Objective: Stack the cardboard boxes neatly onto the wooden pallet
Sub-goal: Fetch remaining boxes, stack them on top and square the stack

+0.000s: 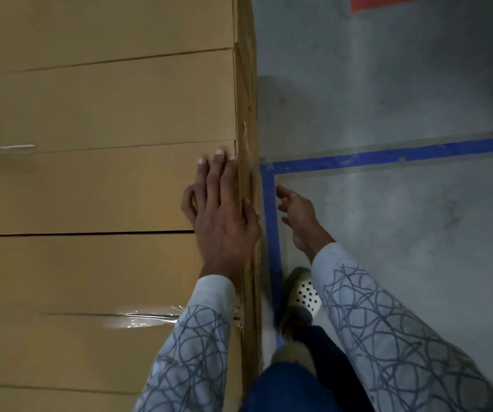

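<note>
Cardboard boxes, sitting packed tight just left of the blue tape. Pressing left hand flat on them by the tape-side edge, fingers straight. Dangling right hand loose over the tape corner, holding nothing. Looking stiff, flat, probably weighty, so likely gripping opposite edges. Not seeing the pallet anywhere.

Dim, flat indoor light: the cardboard boxes read a muddy tan and the concrete floor a cold grey, darkening toward the far right corner. White glare sits on the clear tape across the near boxes, and more faintly on a strip at the left. A soft-edged shadow lies on the floor just right of the stack, farther off. The wide lens bows the stack's right edge into a curve. Everything is slightly soft; the right hand and the shoe are smeared.
</note>
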Available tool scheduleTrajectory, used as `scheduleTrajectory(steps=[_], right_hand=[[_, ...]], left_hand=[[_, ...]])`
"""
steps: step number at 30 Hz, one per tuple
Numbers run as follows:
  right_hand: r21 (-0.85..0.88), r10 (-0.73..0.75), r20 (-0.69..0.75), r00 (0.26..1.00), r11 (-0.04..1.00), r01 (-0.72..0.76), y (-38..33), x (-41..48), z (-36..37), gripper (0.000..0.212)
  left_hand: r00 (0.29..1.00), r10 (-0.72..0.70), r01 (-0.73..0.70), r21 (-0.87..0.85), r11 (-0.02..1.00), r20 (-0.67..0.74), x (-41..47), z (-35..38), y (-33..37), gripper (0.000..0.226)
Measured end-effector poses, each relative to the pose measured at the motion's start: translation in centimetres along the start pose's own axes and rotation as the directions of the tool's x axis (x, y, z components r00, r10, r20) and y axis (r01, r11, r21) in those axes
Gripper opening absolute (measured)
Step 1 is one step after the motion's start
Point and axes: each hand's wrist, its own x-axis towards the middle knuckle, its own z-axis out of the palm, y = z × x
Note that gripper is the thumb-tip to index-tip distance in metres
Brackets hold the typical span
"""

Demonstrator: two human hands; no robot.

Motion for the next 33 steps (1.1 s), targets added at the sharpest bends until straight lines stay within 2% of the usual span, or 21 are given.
scheduleTrajectory(steps=[3, 7, 9, 12, 13, 14, 17, 19, 21, 22, 23, 24, 25, 26, 27, 28, 29, 30, 31, 32, 33], right_hand=[[0.015, 0.078, 0.011, 0.997, 0.997, -0.078, -0.3, -1.2, -0.2, 0.028], [0.043, 0.081, 0.061, 0.995, 0.996, -0.083, -2.0, -0.7, 0.9, 0.024], [0.052, 0.052, 0.099, 0.994, 0.997, -0.057, -3.7, -0.5, 2.1, 0.026], [0.111, -0.028, 0.111, 0.993, 0.994, 0.016, -5.5, 2.4, 3.4, 0.062], [0.119, -0.052, 0.096, 0.994, 0.992, 0.04, -6.5, 3.2, 3.7, 0.067], [0.126, -0.074, 0.069, 0.995, 0.99, 0.065, -7.1, 4.1, 4.0, 0.065], [0.228, -0.009, -0.098, 0.995, 0.973, 0.031, -7.7, 6.8, 4.5, 0.067], [0.201, 0.013, -0.265, 0.964, 0.979, 0.042, -8.2, 7.6, 5.5, 0.077], [0.196, 0.106, -0.353, 0.93, 0.98, -0.037, -8.2, 7.6, 5.9, 0.08], [0.208, 0.144, -0.316, 0.938, 0.975, -0.08, -7.8, 7.6, 6.0, 0.077], [0.282, 0.199, -0.182, 0.963, 0.949, -0.142, -7.5, 7.4, 6.2, 0.074], [0.386, 0.227, 0.03, 0.973, 0.896, -0.221, -6.7, 7.7, 6.4, 0.074], [0.438, 0.198, 0.118, 0.973, 0.869, -0.23, -5.8, 8.6, 6.1, 0.081], [0.409, 0.195, 0.217, 0.957, 0.871, -0.27, -5.5, 8.8, 5.5, 0.091], [0.256, 0.131, 0.23, 0.964, 0.948, -0.19, -5.5, 9.1, 4.6, 0.099], [0.215, 0.128, 0.196, 0.972, 0.962, -0.17, -6.0, 9.2, 3.9, 0.099], [0.288, 0.161, 0.129, 0.978, 0.938, -0.193, -7.3, 8.7, 3.7, 0.094], [0.363, 0.185, -0.01, 0.983, 0.916, -0.168, -8.6, 8.3, 3.4, 0.086], [0.406, 0.196, -0.214, 0.957, 0.909, -0.095, -8.4, 8.8, 3.1, 0.08], [0.341, 0.174, -0.369, 0.913, 0.939, -0.041, -8.4, 8.9, 3.1, 0.076], [0.269, 0.132, -0.393, 0.91, 0.963, -0.024, -8.4, 8.6, 3.6, 0.076]], left_hand=[[0.999, -0.012, 0.013, -0.007, 1.0, 0.044, 0.1, -0.5, 0.2, 0.074], [0.998, -0.062, 0.062, 0.011, 0.998, 0.012, 2.9, -1.5, 1.0, 0.066], [0.997, -0.076, 0.076, 0.016, 0.997, 0.002, 5.0, -1.7, 1.5, 0.071], [0.998, -0.058, 0.056, 0.065, 0.996, 0.019, 7.9, -0.9, 1.5, 0.078], [0.998, -0.053, 0.051, 0.062, 0.997, 0.022, 8.3, -0.7, 1.4, 0.079], [0.999, -0.049, 0.048, 0.058, 0.997, 0.022, 8.7, -0.3, 1.3, 0.079], [0.997, -0.066, 0.062, 0.08, 0.995, 0.048, 8.8, 0.1, 1.4, 0.077], [0.997, -0.063, 0.06, 0.067, 0.996, 0.039, 8.5, 0.0, 1.4, 0.076], [0.996, -0.064, 0.061, 0.055, 0.997, 0.061, 8.7, 0.1, 1.5, 0.077], [0.995, -0.067, 0.063, 0.053, 0.997, 0.071, 8.8, 0.0, 1.4, 0.077], [0.994, -0.073, 0.069, 0.051, 0.996, 0.076, 8.8, -0.1, 1.3, 0.077], [0.994, -0.08, 0.077, 0.05, 0.996, 0.079, 8.9, -0.2, 1.3, 0.079], [0.993, -0.081, 0.078, 0.048, 0.996, 0.084, 9.0, -0.2, 1.3, 0.082], [0.993, -0.081, 0.077, 0.045, 0.996, 0.091, 9.1, -0.3, 1.3, 0.084], [0.993, -0.076, 0.073, 0.035, 0.997, 0.094, 9.0, -0.4, 1.3, 0.085], [0.993, -0.062, 0.061, 0.021, 0.998, 0.097, 9.0, -0.5, 1.2, 0.086], [0.994, -0.052, 0.051, 0.013, 0.999, 0.096, 8.9, -0.5, 1.0, 0.086], [0.995, -0.047, 0.047, 0.004, 0.999, 0.092, 8.8, -0.5, 0.9, 0.086], [0.995, -0.043, 0.044, -0.008, 0.999, 0.086, 8.8, -0.4, 0.9, 0.085], [0.996, -0.038, 0.04, -0.021, 0.999, 0.081, 8.7, -0.3, 0.9, 0.084], [0.997, -0.034, 0.037, -0.033, 0.999, 0.076, 8.6, -0.3, 0.9, 0.084]])
